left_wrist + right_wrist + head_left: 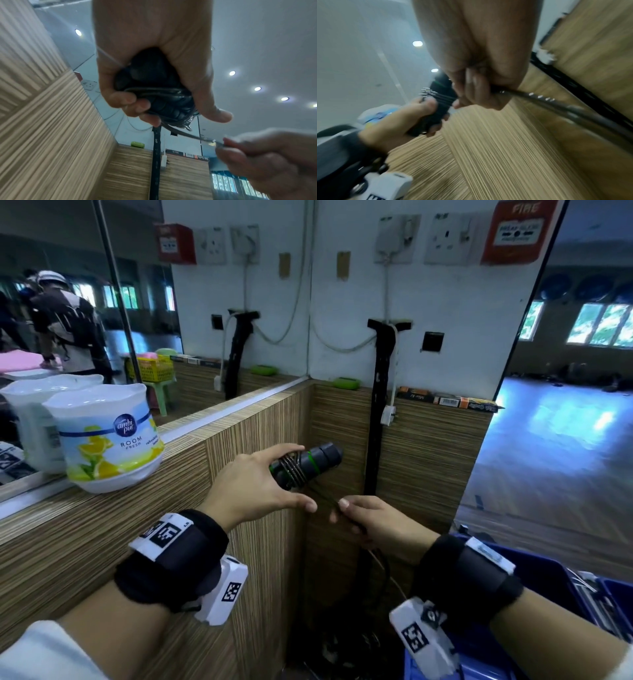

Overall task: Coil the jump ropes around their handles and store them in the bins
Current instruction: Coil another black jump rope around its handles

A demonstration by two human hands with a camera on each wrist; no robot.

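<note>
- Head view: the jump rope handles (pixel 306 465), black with a green ring, lie almost level, their long axis running from lower left to upper right, the free end pointing at the wood-panelled wall (pixel 424 446)
- The left hand (pixel 253 491) grips the handles' near end, fingers over the top and thumb stretched out beneath; several turns of rope (pixel 327 498) cross the handles just beyond the fingers
- The right hand (pixel 370 522), just right of and lower than the left, pinches the rope between thumb and curled fingers; a short strand runs up to the coil, the rest hangs down toward the floor
- A blue bin (pixel 582 587) sits at lower right; an air freshener tub (pixel 109 436) stands on the table (pixel 102 529) to the left
- Left wrist view: the handles (pixel 154 86) point away from the camera, enclosed by curled fingers (pixel 130 102) and thumb; the rope (pixel 188 134) leads down right to the other hand (pixel 267 155)
- Right wrist view: blurred; the right hand (pixel 479 89) is closed round the rope (pixel 547 100), which trails off to the right
</note>
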